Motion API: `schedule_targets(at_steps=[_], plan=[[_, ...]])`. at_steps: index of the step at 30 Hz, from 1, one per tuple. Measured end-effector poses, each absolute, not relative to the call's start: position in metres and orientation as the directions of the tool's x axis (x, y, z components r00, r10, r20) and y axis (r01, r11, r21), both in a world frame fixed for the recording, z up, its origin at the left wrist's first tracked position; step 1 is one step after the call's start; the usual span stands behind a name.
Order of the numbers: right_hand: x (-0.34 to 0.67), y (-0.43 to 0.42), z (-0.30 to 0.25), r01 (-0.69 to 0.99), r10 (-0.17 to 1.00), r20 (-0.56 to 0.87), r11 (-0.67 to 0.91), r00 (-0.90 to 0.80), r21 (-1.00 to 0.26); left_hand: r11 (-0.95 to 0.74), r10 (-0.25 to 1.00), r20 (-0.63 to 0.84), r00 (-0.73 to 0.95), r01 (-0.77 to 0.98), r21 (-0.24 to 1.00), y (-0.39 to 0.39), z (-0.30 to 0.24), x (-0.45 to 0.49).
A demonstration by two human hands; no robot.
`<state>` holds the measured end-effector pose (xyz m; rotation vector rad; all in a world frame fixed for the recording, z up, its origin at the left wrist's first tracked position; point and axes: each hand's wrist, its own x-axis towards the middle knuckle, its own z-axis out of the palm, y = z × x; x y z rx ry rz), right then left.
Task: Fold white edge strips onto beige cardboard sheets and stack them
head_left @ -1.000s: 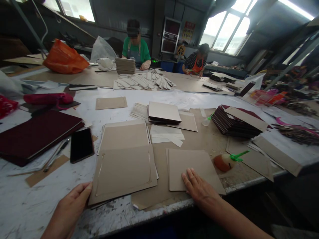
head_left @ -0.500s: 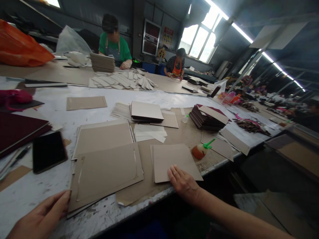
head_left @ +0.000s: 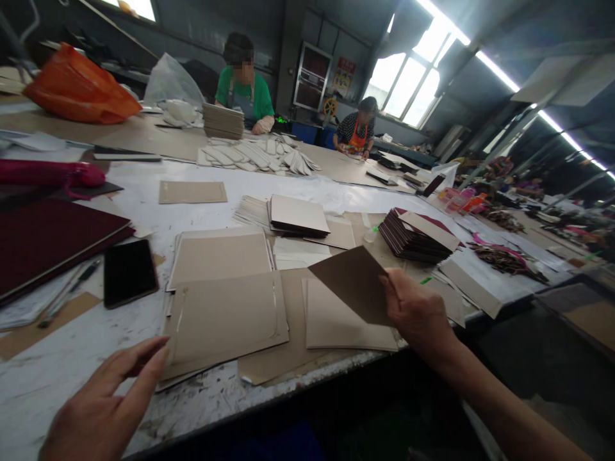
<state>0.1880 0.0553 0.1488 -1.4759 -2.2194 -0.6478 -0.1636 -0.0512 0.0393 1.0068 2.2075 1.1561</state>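
A grey-brown cardboard sheet (head_left: 353, 278), its underside dark, hangs tilted from my right hand (head_left: 416, 310), pinched at its right edge. Below it lies a small stack of similar cardboard sheets (head_left: 346, 323) by the table's front edge. My left hand (head_left: 113, 390) has its thumb and fingertips together at the left edge of a larger cardboard sheet (head_left: 230, 317). Shiny glue strips run along both sides of that sheet. It overlaps another board pile (head_left: 221, 256) behind it. The raised sheet and my right hand mostly hide a glue bottle, leaving its green tip (head_left: 426, 280) visible.
A black phone (head_left: 131, 273), pens (head_left: 70, 291) and maroon covers (head_left: 57, 240) lie at left. Behind are white strips (head_left: 293, 251), a pale-topped stack (head_left: 300, 214) and maroon folders (head_left: 416, 234). Two co-workers (head_left: 247, 89) (head_left: 355, 131) work across the table.
My right hand has lifted a cardboard sheet off the stack and turned it up. The left hand stays at the larger sheet's edge. The whole view has shifted, moving the scene rightward.
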Motion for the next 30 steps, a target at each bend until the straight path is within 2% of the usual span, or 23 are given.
schedule_targets(at_steps=[2, 5, 8, 10, 12, 15, 18, 20, 21, 23, 25, 27, 30], plan=[[0.183, 0.06, 0.165, 0.932, 0.823, 0.484, 0.361, -0.298, -0.039, 0.397, 0.785, -0.148, -0.601, 0.305, 0.866, -0.046, 0.062, -0.141], [0.17, 0.065, 0.166, 0.853, 0.889, 0.273, 0.439, -0.367, -0.281, 0.377, 0.861, -0.341, -0.377, 0.024, 0.926, -0.034, 0.084, -0.113], [0.145, 0.068, 0.152, 0.772, 0.861, 0.11, 0.496, -0.497, -0.397, 0.324, 0.914, -0.363, -0.178, -0.217, 0.921, -0.025, 0.091, -0.097], [0.125, 0.069, 0.144, 0.718, 0.815, 0.057, 0.539, -0.577, -0.441, 0.327, 0.937, -0.347, -0.029, -0.272, 0.905, -0.024, 0.09, -0.094], [0.108, 0.071, 0.142, 0.672, 0.774, 0.042, 0.574, -0.632, -0.469, 0.322, 0.945, -0.323, 0.044, -0.282, 0.904, -0.025, 0.088, -0.096], [0.099, 0.078, 0.142, 0.659, 0.8, 0.155, 0.572, -0.58, -0.488, 0.31, 0.939, -0.342, -0.034, -0.344, 0.886, -0.032, 0.08, -0.108], [0.111, 0.08, 0.132, 0.709, 0.888, 0.314, 0.458, -0.336, -0.537, 0.305, 0.901, -0.413, -0.133, -0.482, 0.821, -0.04, 0.072, -0.126], [0.12, 0.074, 0.117, 0.688, 0.946, 0.241, 0.322, -0.215, -0.65, 0.294, 0.874, -0.453, -0.176, -0.549, 0.782, -0.045, 0.066, -0.135], [0.122, 0.07, 0.109, 0.653, 0.968, 0.127, 0.241, -0.217, -0.718, 0.289, 0.863, -0.467, -0.192, -0.569, 0.77, -0.047, 0.064, -0.138], [0.12, 0.059, 0.095, 0.59, 0.932, -0.16, 0.068, -0.325, -0.805, 0.285, 0.851, -0.481, -0.211, -0.583, 0.761, -0.047, 0.062, -0.143], [0.112, 0.052, 0.09, 0.587, 0.833, -0.354, -0.043, -0.426, -0.808, 0.275, 0.854, -0.466, -0.233, -0.558, 0.783, -0.044, 0.063, -0.147], [0.099, 0.055, 0.098, 0.625, 0.824, -0.358, -0.007, -0.439, -0.781, 0.248, 0.873, -0.405, -0.272, -0.467, 0.849, -0.036, 0.069, -0.154], [0.079, 0.078, 0.12, 0.695, 0.918, -0.107, 0.209, -0.381, -0.688, 0.164, 0.902, -0.197, -0.383, -0.117, 0.979, -0.021, 0.083, -0.172]])
